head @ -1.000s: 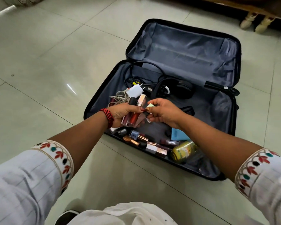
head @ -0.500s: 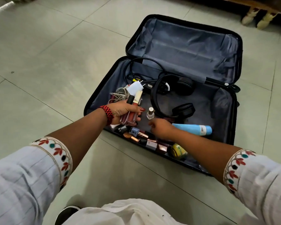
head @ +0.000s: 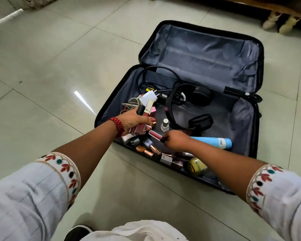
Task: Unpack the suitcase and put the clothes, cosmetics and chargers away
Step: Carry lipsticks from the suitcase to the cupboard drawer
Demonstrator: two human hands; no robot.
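Note:
An open black suitcase (head: 241, 108) with grey lining lies on the tiled floor. My left hand (head: 135, 121) grips a bunch of lip gloss tubes (head: 145, 110) over its left side. My right hand (head: 176, 140) pinches a pink lip gloss tube (head: 155, 134) by its black cap, its tip pointing toward the bunch. A clear nail polish bottle (head: 164, 125) stands between the hands. Several lipsticks and nail polishes (head: 151, 150) lie along the near edge. A white charger (head: 149, 96) with cable, black headphones (head: 193, 108), a blue tube (head: 214, 142) and a yellow jar (head: 197, 166) lie inside.
The suitcase lid (head: 203, 56) lies open away from me. Glossy floor tiles (head: 50, 70) stretch to the left and front. Carved wooden furniture legs (head: 278, 21) stand at the top right. My white clothing (head: 137, 230) fills the bottom edge.
My right hand dropped to the near edge of the suitcase, then lifted a pink lip gloss tube toward my left hand. The left hand kept its bunch and stayed in place.

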